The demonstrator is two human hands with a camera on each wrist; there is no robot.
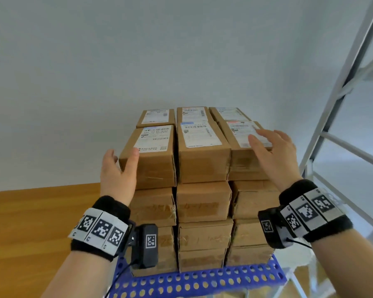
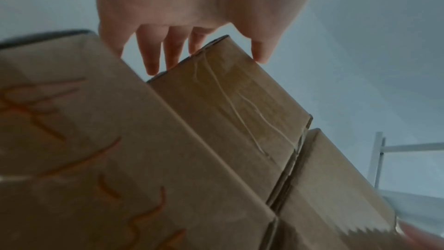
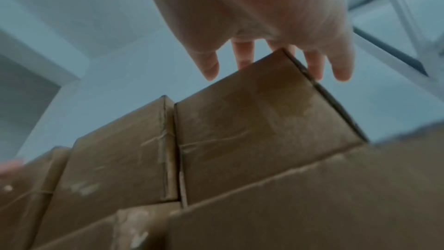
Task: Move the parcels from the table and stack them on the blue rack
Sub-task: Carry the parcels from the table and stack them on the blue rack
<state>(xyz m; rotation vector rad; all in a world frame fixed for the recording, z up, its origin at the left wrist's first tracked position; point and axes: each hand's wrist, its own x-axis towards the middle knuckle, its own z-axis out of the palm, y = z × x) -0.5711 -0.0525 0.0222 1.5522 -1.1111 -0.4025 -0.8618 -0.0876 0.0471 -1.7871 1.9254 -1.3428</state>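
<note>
Our left hand (image 1: 116,175) cups the top-left parcel (image 1: 151,155) at its corner, its grip loose, thumb on the top edge. The stacked parcels (image 1: 202,203) fill the blue rack (image 1: 202,282). Our right hand (image 1: 274,153) lies flat, fingers spread, on the top-right parcel (image 1: 243,164).

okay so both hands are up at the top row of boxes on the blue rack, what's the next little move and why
Probably nudge the front right parcel leftward with the right hand. It sits slightly skewed beside the middle parcel, while the left hand braces the front left parcel. All rest on the blue rack; squaring the row looks sensible.
</note>
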